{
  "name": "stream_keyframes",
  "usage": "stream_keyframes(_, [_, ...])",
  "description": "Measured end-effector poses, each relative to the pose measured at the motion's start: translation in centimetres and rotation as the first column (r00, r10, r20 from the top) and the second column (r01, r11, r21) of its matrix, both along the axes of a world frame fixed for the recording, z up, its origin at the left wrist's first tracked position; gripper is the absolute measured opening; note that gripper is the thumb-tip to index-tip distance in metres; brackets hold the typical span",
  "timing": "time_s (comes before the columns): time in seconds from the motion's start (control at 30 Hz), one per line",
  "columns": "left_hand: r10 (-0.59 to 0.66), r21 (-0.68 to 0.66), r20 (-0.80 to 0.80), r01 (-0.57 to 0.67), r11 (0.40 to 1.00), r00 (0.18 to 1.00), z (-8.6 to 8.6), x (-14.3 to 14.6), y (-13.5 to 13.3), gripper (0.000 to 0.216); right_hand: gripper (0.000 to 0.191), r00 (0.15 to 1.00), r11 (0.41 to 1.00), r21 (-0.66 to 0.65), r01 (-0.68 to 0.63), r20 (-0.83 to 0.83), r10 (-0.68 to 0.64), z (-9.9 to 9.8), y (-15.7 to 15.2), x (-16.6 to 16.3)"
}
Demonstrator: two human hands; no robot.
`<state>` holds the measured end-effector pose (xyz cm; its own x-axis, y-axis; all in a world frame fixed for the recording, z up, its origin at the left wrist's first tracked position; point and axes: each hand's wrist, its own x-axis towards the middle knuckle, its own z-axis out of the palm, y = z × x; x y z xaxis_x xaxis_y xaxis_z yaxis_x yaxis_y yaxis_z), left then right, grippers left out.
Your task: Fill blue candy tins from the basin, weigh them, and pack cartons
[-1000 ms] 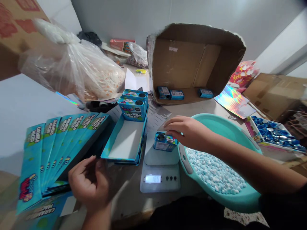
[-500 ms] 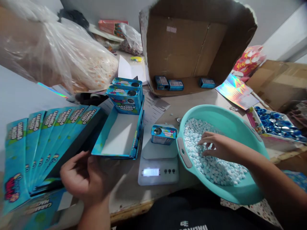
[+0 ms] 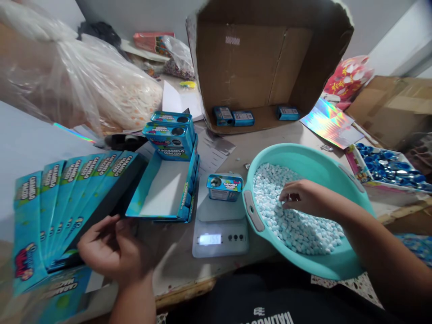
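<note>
My right hand [image 3: 299,198] reaches into a turquoise tub [image 3: 324,168], its fingers bent together at the surface of small pale-blue and white candies [image 3: 303,234]. Whatever may be between those fingertips is hidden. My left hand [image 3: 110,247] rests palm-up with fingers loosely curled and nothing visible in it, near the front left corner of a blue display tray [image 3: 138,202]. Blue "Caramelo Macizo" tins [image 3: 173,139] stand at the tray's back end. Another tin [image 3: 224,186] sits on a white digital scale [image 3: 221,245], whose lit display is hard to read.
Folded blue cartons [image 3: 67,207] fan out at left. Behind stands an open cardboard box [image 3: 256,67] with 3 tins in it. A box of shiny blue pieces [image 3: 384,166] is at right. A large clear bag [image 3: 111,85] fills the back left.
My right hand's fingers have drawn closer together over the candies. My left hand stays beside the tray. The whole view has shifted slightly.
</note>
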<state>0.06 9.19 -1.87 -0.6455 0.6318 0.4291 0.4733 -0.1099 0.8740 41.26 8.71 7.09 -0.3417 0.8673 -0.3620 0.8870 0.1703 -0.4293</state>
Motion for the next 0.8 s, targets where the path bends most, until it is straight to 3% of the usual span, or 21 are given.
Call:
stream_keyframes(0.17, [-0.015, 0.089, 0.005, 0.015, 0.996, 1.0, -0.4, -0.7, -0.5, 0.021, 0.009, 0.999, 0.999, 0.011, 0.04, 0.007, -0.04, -0.1, -0.1, 0.2])
stream_keyframes(0.23, [0.047, 0.254, -0.234, 0.014, 0.967, 0.971, 0.4, -1.0, -1.1, 0.021, 0.01, 0.998, 0.998, 0.018, 0.068, 0.005, -0.068, -0.2, -0.2, 0.2])
stream_keyframes(0.3, [0.094, 0.391, -0.558, 0.162, 0.906, 0.825, 2.5, 0.0, -1.8, 0.027, 0.01, 0.997, 0.997, 0.017, 0.076, -0.002, -0.076, -0.2, -0.2, 0.3])
stream_keyframes(0.33, [0.038, 0.342, -0.694, 0.283, 0.896, 0.719, 3.9, 1.2, -2.1, 0.032, 0.01, 0.997, 0.997, 0.01, 0.078, -0.004, -0.078, -0.2, -0.2, 0.3])
stream_keyframes(0.4, [-0.18, 0.172, -0.77, 0.47, 0.866, 0.612, 6.8, 4.8, -2.2, 0.035, 0.01, 0.997, 0.997, -0.006, 0.077, 0.001, -0.077, -0.2, -0.1, 0.3])
stream_keyframes(0.47, [-0.381, -0.079, -0.758, 0.506, 0.859, 0.529, 8.8, 9.4, -1.5, 0.041, 0.011, 0.997, 0.997, -0.016, 0.08, 0.013, -0.079, -0.3, 0.0, 0.3])
stream_keyframes(0.5, [-0.483, -0.26, -0.732, 0.459, 0.85, 0.48, 9.2, 11.5, -0.9, 0.049, 0.012, 0.997, 0.997, -0.018, 0.08, 0.019, -0.08, -0.3, 0.1, 0.3])
stream_keyframes(0.6, [-0.642, -0.508, -0.642, 0.394, 0.766, 0.42, 8.6, 15.5, 1.2, 0.053, 0.013, 0.997, 0.997, -0.024, 0.072, 0.013, -0.072, -0.6, 0.1, 0.3])
stream_keyframes(0.7, [-0.694, -0.564, -0.589, 0.404, 0.72, 0.414, 8.4, 15.6, 2.5, 0.04, 0.014, 0.998, 0.998, 0.0, 0.066, -0.014, -0.066, -0.9, -0.2, 0.5])
stream_keyframes(0.8, [-0.648, -0.432, -0.636, 0.503, 0.748, 0.419, 10.9, 13.5, 2.1, 0.035, 0.016, 0.996, 0.997, 0.024, 0.079, -0.042, -0.078, -0.9, -0.5, 0.7])
